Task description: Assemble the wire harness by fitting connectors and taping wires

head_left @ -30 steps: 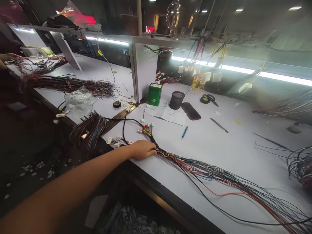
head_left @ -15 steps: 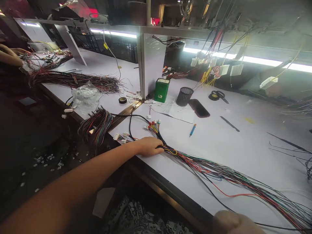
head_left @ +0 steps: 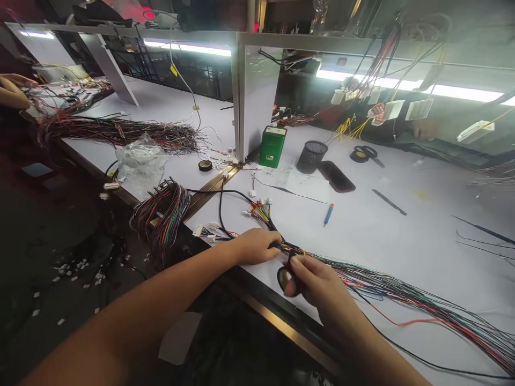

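Note:
My left hand is closed around a long wire bundle near its connector end, close to the table's front edge. Beyond that hand, several small white, red and green connectors fan out from the bundle. My right hand pinches a roll of black tape just below the bundle, right beside my left hand. Whether the tape touches the wires is hard to tell. Loose coloured wires run from the hands to the lower right. White plugs lie to the left of my left hand.
A coiled wire bundle hangs over the table edge at left. Behind stand a green box and a mesh cup, with a phone, a blue pen and scissors. A co-worker's hand is at far left.
My right hand has come up from the bottom edge to the bundle beside my left hand, now plainly with the black tape roll. My left hand keeps its grip. The view has shifted slightly.

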The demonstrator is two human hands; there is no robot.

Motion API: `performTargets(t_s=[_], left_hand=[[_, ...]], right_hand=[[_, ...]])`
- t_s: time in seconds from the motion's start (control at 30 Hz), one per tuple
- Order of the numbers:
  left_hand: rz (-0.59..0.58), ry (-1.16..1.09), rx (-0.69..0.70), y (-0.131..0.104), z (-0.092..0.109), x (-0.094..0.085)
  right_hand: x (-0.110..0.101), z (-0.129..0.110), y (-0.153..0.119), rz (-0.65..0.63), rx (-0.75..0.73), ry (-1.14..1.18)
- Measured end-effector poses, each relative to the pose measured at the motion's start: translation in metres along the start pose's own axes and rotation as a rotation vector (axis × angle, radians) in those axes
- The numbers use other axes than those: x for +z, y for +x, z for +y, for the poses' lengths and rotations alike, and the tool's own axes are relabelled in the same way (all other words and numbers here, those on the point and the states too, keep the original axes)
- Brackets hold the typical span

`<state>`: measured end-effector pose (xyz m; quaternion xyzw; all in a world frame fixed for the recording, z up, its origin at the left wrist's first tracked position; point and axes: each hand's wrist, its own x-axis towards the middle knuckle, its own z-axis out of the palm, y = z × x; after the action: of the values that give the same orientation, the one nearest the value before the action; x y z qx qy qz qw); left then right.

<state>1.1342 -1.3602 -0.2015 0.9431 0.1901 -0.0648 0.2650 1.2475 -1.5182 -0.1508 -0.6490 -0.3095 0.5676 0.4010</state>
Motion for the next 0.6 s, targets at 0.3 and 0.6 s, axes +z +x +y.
performTargets(t_s=[0.3, 0.6], left_hand=[[0.109, -0.058, -0.009, -0.006, -0.005, 0.011], [0.116, 0.045, 0.086, -0.007, -0.002, 0.003]], right_hand=[[0.004, 0.030, 0.059, -0.062, 0.092, 0.269], [0.003, 0.027, 0.058, 0.003, 0.118, 0.202]])
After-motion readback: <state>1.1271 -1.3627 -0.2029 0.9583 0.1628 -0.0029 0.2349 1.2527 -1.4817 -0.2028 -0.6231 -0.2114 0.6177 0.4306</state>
